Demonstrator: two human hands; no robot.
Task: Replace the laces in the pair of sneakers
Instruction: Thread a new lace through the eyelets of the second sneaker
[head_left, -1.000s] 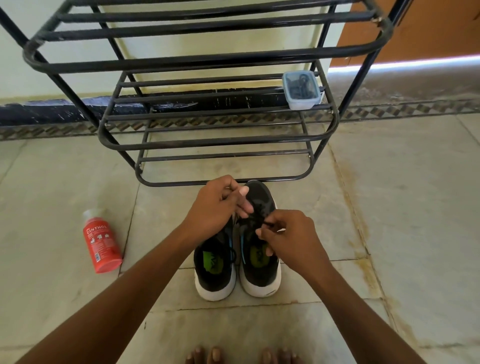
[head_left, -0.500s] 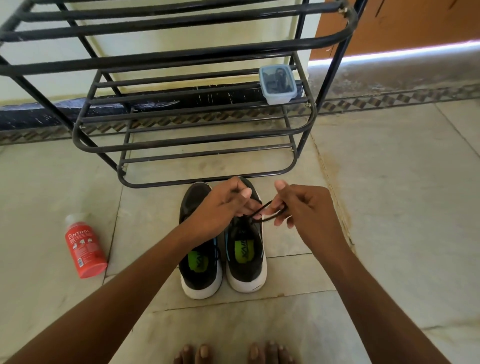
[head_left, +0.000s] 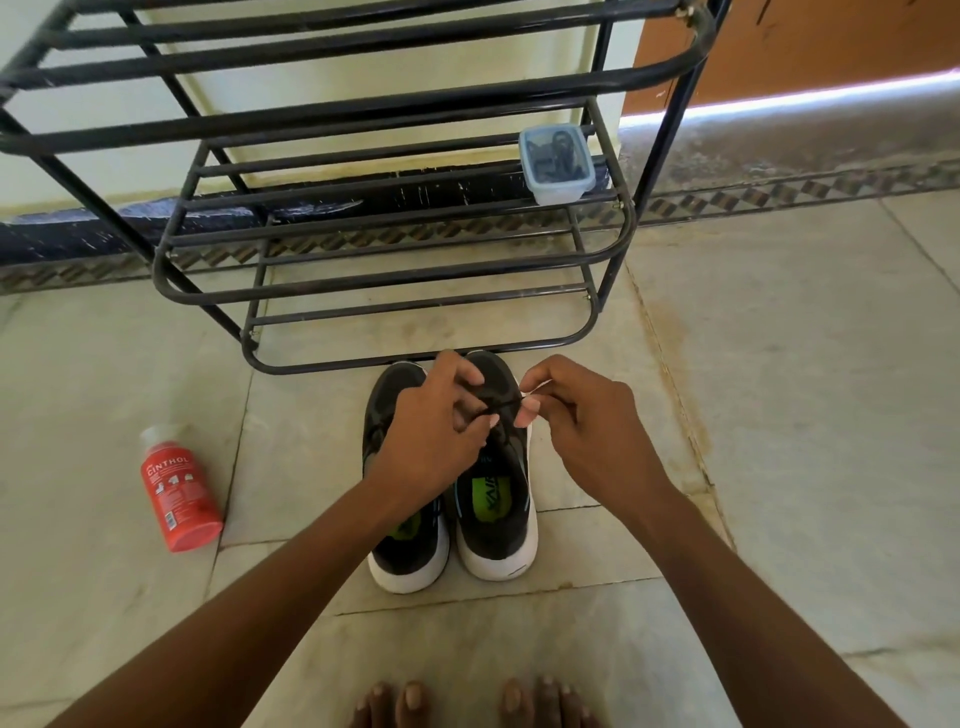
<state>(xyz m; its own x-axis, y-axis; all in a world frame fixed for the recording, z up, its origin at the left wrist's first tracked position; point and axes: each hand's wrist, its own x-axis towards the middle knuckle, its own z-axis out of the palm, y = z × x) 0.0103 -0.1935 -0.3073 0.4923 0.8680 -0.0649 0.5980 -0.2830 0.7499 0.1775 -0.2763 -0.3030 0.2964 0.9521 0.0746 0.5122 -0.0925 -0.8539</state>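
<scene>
At frame centre my left hand (head_left: 434, 436) and right hand (head_left: 582, 431) pinch a black lace (head_left: 501, 404) over the right sneaker (head_left: 496, 499) — left sneaker (head_left: 402, 525) beside it. Shoe rack (head_left: 395, 270) just beyond; red bottle (head_left: 176, 493) lies lower left.

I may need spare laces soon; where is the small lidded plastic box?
In the head view, the plastic box sits at the right end of the metal rack's middle shelf, beyond the sneakers.
</scene>
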